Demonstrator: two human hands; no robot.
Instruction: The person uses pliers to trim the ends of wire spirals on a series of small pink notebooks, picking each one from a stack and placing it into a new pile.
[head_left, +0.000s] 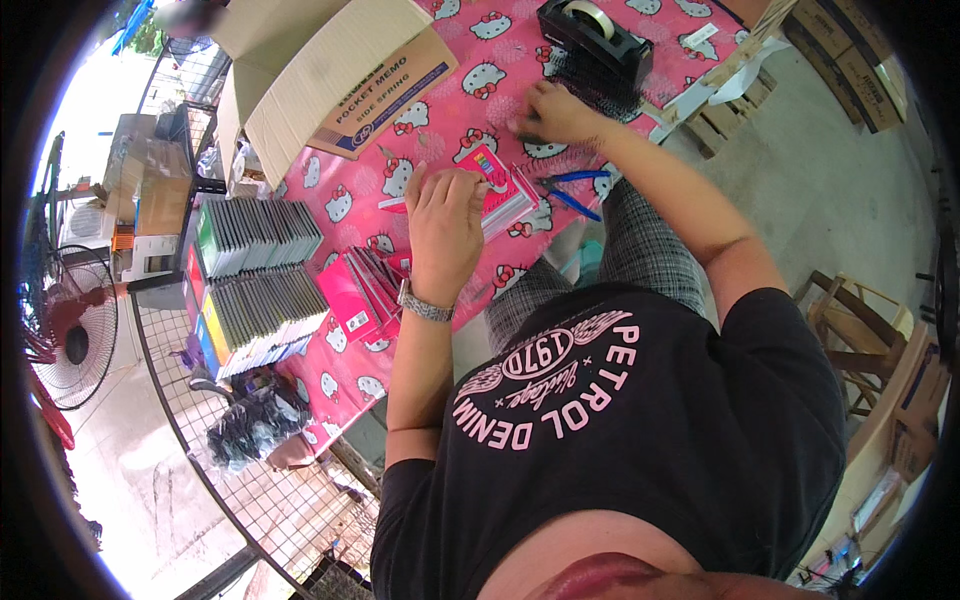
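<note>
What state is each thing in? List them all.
Cardboard box: open, flap spread.
Blue-handled pliers: handles spread apart.
Tape dispenser: loaded with a roll.
Pink notebooks: in two groups.
Dark-spined notebooks: lined up in two rows.
Fan: running or not, cannot tell.
Left hand: fingers bent.
Right hand: fingers curled.

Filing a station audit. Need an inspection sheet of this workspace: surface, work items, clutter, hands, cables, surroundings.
Surface: pink patterned tablecloth
Work items: pink notebook stack, black coils, blue-handled pliers
Clutter: cardboard box, black tape dispenser, two notebook rows at left
Hands: left hand at the pink notebook stack, hold unclear; right hand beside the coils, blurred
Cables: nothing seen
Surroundings: fan at left; brown cartons at upper right
</note>
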